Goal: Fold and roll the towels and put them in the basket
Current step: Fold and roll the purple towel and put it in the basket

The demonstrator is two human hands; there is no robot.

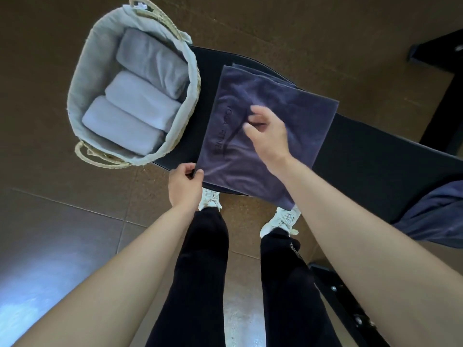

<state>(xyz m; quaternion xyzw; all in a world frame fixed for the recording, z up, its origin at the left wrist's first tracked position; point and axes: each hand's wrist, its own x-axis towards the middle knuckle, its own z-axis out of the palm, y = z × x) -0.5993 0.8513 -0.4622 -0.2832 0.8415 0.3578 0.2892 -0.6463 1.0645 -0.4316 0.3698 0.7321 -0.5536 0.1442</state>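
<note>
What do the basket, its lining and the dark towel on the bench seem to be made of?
Basket: probably woven straw or seagrass, pale and matte; its handles are braided. Lining: light grey cloth, perhaps cotton or linen; it creases over the rim. Dark towel: soft purple pile, maybe microfibre; the nap shades unevenly.

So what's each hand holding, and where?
The left hand pinches the purple towel at its near corner; the right hand pinches a fold near its middle.
</note>
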